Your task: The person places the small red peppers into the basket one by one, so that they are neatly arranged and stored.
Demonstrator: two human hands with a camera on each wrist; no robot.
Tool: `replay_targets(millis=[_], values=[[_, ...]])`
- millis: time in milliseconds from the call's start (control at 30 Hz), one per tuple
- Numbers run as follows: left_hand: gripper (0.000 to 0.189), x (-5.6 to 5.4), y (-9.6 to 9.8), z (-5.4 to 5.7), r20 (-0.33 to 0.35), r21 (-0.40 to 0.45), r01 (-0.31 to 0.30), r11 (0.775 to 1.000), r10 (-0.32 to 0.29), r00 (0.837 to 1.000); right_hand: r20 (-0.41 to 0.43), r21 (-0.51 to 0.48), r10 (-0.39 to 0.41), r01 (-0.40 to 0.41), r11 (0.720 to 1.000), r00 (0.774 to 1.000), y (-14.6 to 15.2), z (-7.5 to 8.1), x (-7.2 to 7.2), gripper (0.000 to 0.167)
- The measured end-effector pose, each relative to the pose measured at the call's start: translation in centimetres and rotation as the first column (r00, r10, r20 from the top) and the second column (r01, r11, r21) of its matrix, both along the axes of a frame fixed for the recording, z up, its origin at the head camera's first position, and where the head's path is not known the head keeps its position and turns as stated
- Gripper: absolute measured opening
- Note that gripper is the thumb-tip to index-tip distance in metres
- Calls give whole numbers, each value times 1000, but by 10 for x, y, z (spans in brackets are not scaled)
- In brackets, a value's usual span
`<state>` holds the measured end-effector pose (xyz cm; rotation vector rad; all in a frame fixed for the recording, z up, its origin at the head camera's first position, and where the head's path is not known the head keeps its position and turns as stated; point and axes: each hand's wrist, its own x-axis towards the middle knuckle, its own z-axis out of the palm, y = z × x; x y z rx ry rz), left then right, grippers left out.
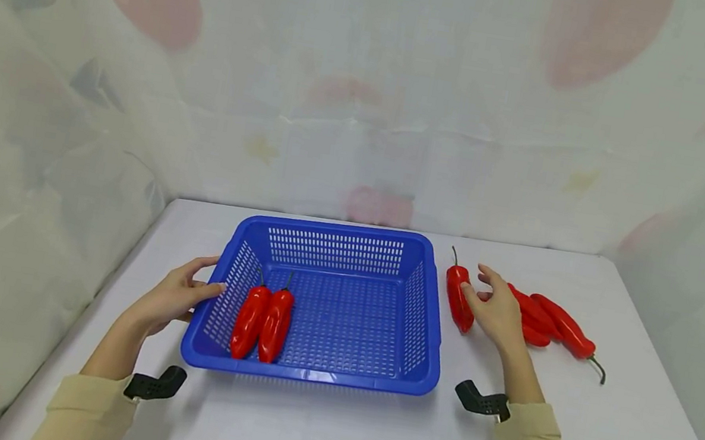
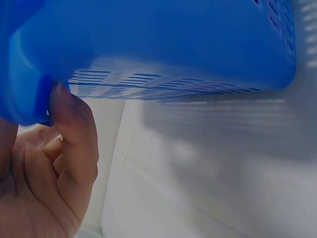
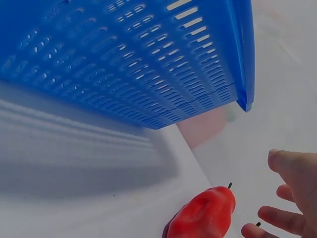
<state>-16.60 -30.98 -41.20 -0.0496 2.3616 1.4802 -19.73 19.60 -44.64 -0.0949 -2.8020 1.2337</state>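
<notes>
My left hand grips the left rim of a blue slotted plastic basket, thumb over the rim and fingers beneath it. Two red chili peppers with dark stems lie side by side in the basket's left part. Just right of the basket, a single red chili pepper lies on the table. My right hand hovers beside that pepper, thumb and fingers spread with nothing between them. In the right wrist view a gap shows between the fingers and the red pepper.
More red chili peppers lie in an overlapping group right of my right hand, partly hidden by it. A white table carries everything. Patterned pale sheeting hangs behind and at both sides. A black wrist camera sits at each sleeve.
</notes>
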Motion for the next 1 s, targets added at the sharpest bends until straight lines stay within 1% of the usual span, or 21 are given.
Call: replay_targets(millis=[233,467,767,1000], values=[[72,0,-1,-1,-2,-3,-2,1000,2,1000,39,70,-15,12,998,999,-1,-4,1,60],[72,0,0,-1,-1,-4,0,1000,0,1000,64,119,-23,15,993,998,-5,-7,3,59],[73,0,-1,0,5,-1,-4,1000,4,1000,86,174,-54,38,984,995,-10,-14,-2,60],[73,0,0,0,4,-6,-4,1000,4,1000,50,261,-63,48,964,997,-14,-21,-4,60]])
